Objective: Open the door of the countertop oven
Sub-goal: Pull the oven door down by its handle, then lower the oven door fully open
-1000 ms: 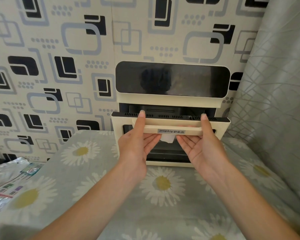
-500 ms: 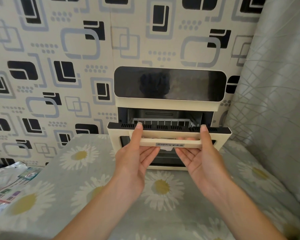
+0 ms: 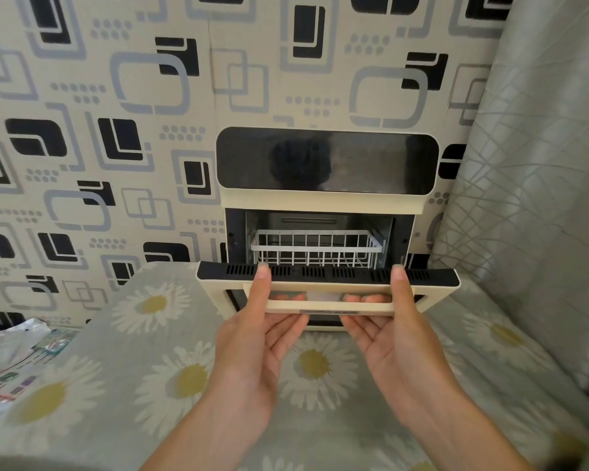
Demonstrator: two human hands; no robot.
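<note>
A cream countertop oven (image 3: 323,198) with a black top panel stands against the patterned wall. Its drop-down door (image 3: 436,287) is tilted well forward, hinged at the bottom, and shows the cavity with a white wire basket (image 3: 317,248) inside. My left hand (image 3: 252,338) grips the left end of the cream door handle (image 3: 330,305), thumb on top and fingers curled under. My right hand (image 3: 398,338) holds the handle's right end the same way.
The oven sits on a table covered by a grey daisy-print cloth (image 3: 150,368). Foil packets and printed papers (image 3: 11,355) lie at the left edge. A silver curtain (image 3: 541,198) hangs close on the right.
The door has swung further down and toward me under both hands. The gap at its top has widened, and the wire basket inside now shows.
</note>
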